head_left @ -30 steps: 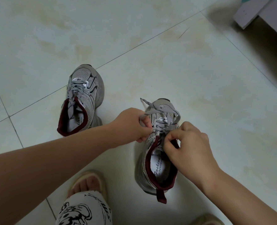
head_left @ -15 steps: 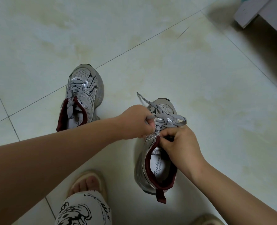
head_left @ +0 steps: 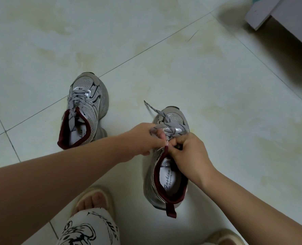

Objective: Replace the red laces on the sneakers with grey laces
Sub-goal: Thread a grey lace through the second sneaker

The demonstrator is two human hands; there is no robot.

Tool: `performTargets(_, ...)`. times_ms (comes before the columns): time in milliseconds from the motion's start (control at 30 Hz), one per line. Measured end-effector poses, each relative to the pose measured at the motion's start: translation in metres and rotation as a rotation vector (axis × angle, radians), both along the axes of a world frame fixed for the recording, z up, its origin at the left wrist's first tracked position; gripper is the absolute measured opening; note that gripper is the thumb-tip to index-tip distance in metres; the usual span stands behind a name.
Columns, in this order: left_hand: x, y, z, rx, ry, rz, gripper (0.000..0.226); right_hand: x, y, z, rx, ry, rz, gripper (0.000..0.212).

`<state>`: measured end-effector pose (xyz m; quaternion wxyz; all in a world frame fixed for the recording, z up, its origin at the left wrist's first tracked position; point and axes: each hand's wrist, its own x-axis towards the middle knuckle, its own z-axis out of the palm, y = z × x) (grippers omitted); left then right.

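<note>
We see two silver-grey sneakers (head_left: pixel 88 110) (head_left: pixel 166 174) with maroon collars, grey laces (head_left: pixel 161 119) flecked with dark dashes, white insoles (head_left: pixel 167 179) printed in dark script, pale green floor tiles (head_left: pixel 182 68) with yellowish stains, and white trousers (head_left: pixel 88 230) with black drawings.

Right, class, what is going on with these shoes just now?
A person crouches over two sneakers on a tiled floor. The left hand and the right hand both pinch the grey lace at the top of the right sneaker, tying it. The left sneaker already wears grey laces.
</note>
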<state>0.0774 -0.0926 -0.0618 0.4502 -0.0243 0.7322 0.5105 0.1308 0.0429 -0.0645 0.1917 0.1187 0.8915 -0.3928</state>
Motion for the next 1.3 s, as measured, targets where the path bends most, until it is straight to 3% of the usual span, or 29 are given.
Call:
performTargets(67,0.007,0.001,-0.001,0.092,-0.105,0.081,0.017,-0.001,0.0,0.001,-0.031,-0.014,-0.029,0.026)
performTargets(233,0.018,0.003,-0.005,0.105,-0.072,0.214,0.036,0.002,-0.001,0.004,0.075,0.056,0.026,0.023)
performTargets(400,0.022,0.002,-0.007,0.061,-0.077,0.363,0.02,0.007,0.02,0.029,0.124,0.22,-0.026,0.026)
performTargets(567,0.027,0.0,-0.01,0.012,0.026,0.409,0.024,0.004,0.075,0.086,-0.331,0.347,-0.591,0.039)
performTargets(667,0.03,0.0,-0.011,-0.036,0.15,0.382,0.026,0.002,0.092,0.108,-0.47,0.44,-0.747,0.034)
performTargets(867,0.041,0.002,-0.009,-0.111,0.366,0.292,0.026,-0.003,0.049,0.11,-1.062,0.081,-0.815,0.032)
performTargets(1067,0.045,0.004,-0.01,-0.112,0.354,0.258,0.025,-0.019,0.061,0.127,-0.931,0.204,-0.848,0.032)
performTargets(1233,0.051,0.006,-0.008,-0.196,0.546,0.101,0.017,-0.032,0.054,0.121,-0.836,0.124,-0.757,0.024)
performTargets(1300,0.053,0.004,-0.001,-0.25,0.751,-0.014,0.02,-0.036,0.053,0.123,-0.877,0.115,-0.719,0.02)
